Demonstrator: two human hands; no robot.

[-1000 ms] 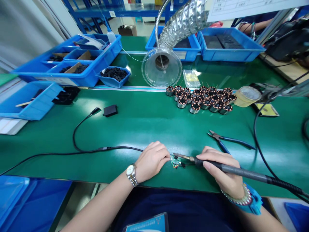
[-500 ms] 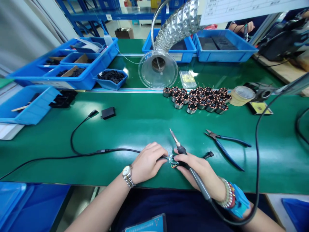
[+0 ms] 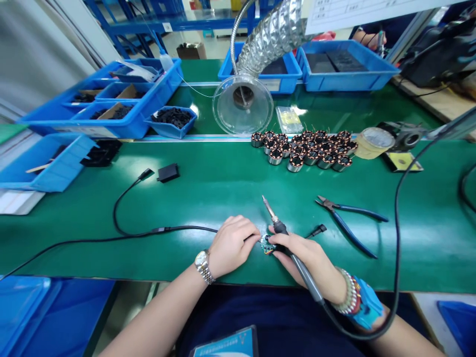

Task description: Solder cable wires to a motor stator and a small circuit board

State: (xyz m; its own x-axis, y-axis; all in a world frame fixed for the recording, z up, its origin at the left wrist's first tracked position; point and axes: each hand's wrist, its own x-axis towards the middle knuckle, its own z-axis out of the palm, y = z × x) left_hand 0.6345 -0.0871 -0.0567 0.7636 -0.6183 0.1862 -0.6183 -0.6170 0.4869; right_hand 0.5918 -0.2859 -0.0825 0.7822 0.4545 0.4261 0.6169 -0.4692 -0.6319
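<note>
A small green circuit board (image 3: 266, 244) with wires lies between my two hands, low over the green bench. My left hand (image 3: 235, 244) is closed, thumb and fingers pinching the black cable (image 3: 193, 228) close to the board. In my right hand (image 3: 305, 258) rests a soldering iron (image 3: 308, 277), its tip pointing up and away from the board. The thumb and fingers of that hand also hold the board's right edge. A short black connector (image 3: 318, 229) sticks out beyond the right hand. Nearby on the right lie blue-handled cutters (image 3: 349, 225), jaws apart.
Several copper-wound stators (image 3: 305, 151) stand beyond my hands, beside a round yellowish tub (image 3: 374, 143). A clear fume hood (image 3: 243, 121) hangs over the bench. Blue bins (image 3: 173, 130) stand left; a black box (image 3: 168, 173) lies near the cable. A co-worker's hand (image 3: 372, 38) shows far right.
My left fingers have shifted slightly right and closed in on the board, covering the cable end. The right hand keeps the soldering iron in nearly the same pose. The view has shifted slightly.
</note>
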